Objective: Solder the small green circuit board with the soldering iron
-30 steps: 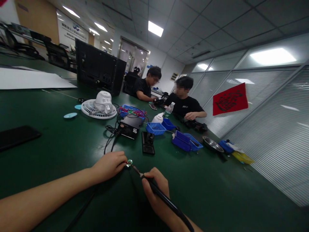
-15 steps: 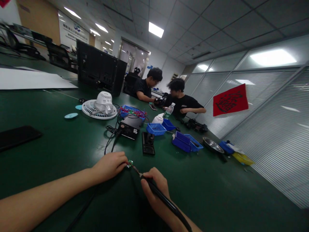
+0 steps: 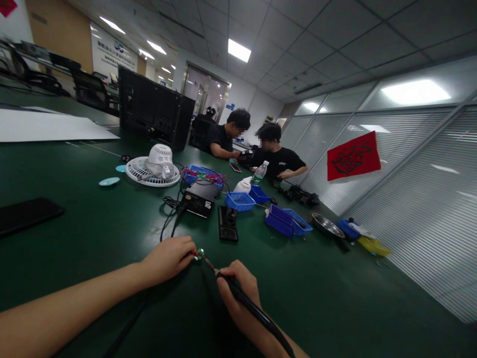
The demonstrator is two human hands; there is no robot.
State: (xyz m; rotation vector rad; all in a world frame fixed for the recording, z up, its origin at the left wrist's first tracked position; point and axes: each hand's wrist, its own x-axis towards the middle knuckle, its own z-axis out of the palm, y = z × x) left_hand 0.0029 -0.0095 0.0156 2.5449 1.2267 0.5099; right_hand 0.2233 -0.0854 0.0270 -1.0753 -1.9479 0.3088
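Note:
A soldering iron with a black handle is gripped in my right hand, fingers wrapped close to its front end. Its metal tip points up and left and reaches a small green circuit board. My left hand is closed in a pinch at the left side of that board, on a thin red wire. Whether the fingertips also hold the board's edge cannot be made out. Below, the iron's black cable crosses the green table.
Beyond my hands stand a black soldering station and a black stand. A blue bin of wired parts, blue trays, a white fan and a metal bowl lie farther off. Two people sit across the table.
Both hands, the circuit board and the soldering iron keep nearly the same places. The view has shifted slightly. The person at the far right has leaned a little to the left.

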